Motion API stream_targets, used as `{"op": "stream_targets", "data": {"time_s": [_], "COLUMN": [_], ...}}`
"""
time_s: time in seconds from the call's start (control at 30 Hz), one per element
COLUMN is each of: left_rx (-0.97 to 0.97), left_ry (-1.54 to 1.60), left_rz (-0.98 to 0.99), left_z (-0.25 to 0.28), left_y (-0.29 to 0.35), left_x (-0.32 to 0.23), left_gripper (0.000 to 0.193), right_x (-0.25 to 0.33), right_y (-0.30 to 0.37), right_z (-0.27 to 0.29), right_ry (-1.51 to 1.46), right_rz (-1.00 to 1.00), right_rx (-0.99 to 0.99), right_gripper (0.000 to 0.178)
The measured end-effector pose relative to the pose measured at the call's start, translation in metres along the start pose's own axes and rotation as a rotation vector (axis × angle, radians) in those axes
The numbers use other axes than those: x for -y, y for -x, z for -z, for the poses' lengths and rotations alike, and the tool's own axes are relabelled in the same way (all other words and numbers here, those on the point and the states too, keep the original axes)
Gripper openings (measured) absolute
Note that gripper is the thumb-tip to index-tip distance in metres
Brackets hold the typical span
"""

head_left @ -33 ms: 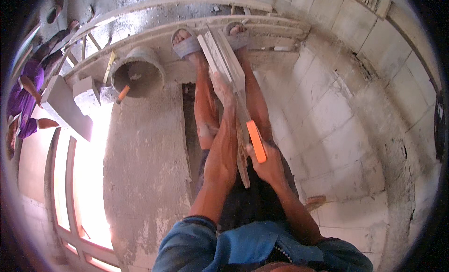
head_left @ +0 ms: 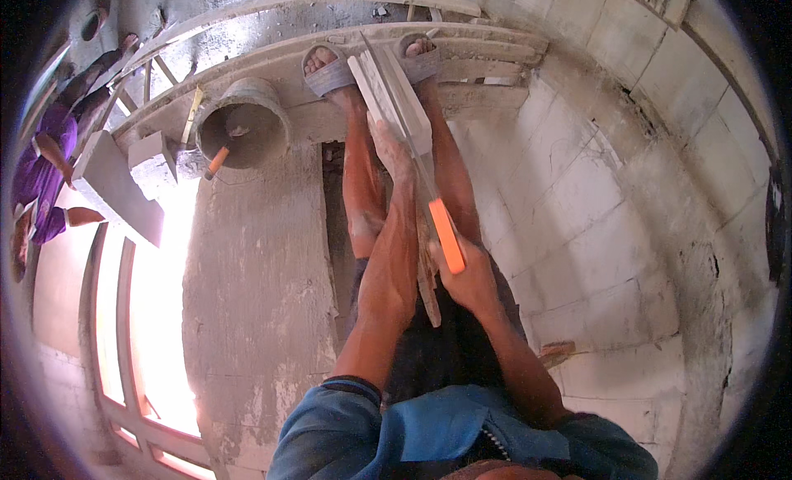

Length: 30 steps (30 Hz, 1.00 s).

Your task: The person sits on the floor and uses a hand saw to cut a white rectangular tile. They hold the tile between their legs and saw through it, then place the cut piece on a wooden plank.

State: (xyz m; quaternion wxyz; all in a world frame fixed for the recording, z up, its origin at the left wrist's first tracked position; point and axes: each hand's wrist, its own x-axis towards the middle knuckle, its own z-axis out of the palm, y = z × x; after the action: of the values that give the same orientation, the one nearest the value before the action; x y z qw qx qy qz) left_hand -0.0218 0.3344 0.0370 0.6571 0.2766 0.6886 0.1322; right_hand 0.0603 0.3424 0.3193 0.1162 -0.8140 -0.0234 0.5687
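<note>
I make out right hand [head_left: 470, 275] gripping saw [head_left: 446, 236]; left hand [head_left: 393, 151] apparently holds block [head_left: 417, 121]. If block slips, saw could nick left hand.

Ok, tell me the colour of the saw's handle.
The saw's handle is bright orange, best seen in the head view.

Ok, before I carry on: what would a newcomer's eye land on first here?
Probably the orange-handled handsaw near the middle, in the right hand, its blade lying along the pale block that the left hand holds between the lower legs. Next, the glaring bright opening at the left, and a person in purple at the far left edge.
</note>
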Motion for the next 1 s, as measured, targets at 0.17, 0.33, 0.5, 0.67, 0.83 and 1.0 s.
{"op": "stream_targets", "data": {"time_s": [0.17, 0.33, 0.5, 0.67, 0.83, 1.0], "left_rx": [-0.002, -0.01, -0.027, 0.018, -0.006, -0.031], "left_ry": [0.075, 0.007, -0.02, 0.022, -0.022, 0.039], "left_rz": [0.039, -0.016, 0.05, 0.052, 0.067, 0.024], "left_z": [0.007, -0.01, -0.006, 0.0, 0.01, -0.014], "left_y": [0.012, -0.013, 0.0, 0.011, 0.003, 0.007], "left_x": [0.008, -0.004, -0.011, -0.014, -0.008, -0.015], "left_gripper": [0.068, 0.064, 0.063, 0.066, 0.069, 0.069], "right_x": [0.011, 0.008, 0.01, -0.006, 0.012, -0.019], "right_y": [-0.014, 0.012, -0.039, 0.053, -0.035, 0.035], "right_z": [-0.009, 0.026, -0.002, 0.019, 0.01, 0.011], "right_ry": [0.006, 0.057, 0.061, 0.034, 0.083, -0.01], "right_rz": [-0.135, 0.058, -0.104, 0.037, -0.194, 0.152], "right_rx": [0.041, -0.026, 0.087, -0.064, 0.156, -0.146], "right_gripper": [0.032, 0.041, 0.037, 0.035, 0.03, 0.031]}}
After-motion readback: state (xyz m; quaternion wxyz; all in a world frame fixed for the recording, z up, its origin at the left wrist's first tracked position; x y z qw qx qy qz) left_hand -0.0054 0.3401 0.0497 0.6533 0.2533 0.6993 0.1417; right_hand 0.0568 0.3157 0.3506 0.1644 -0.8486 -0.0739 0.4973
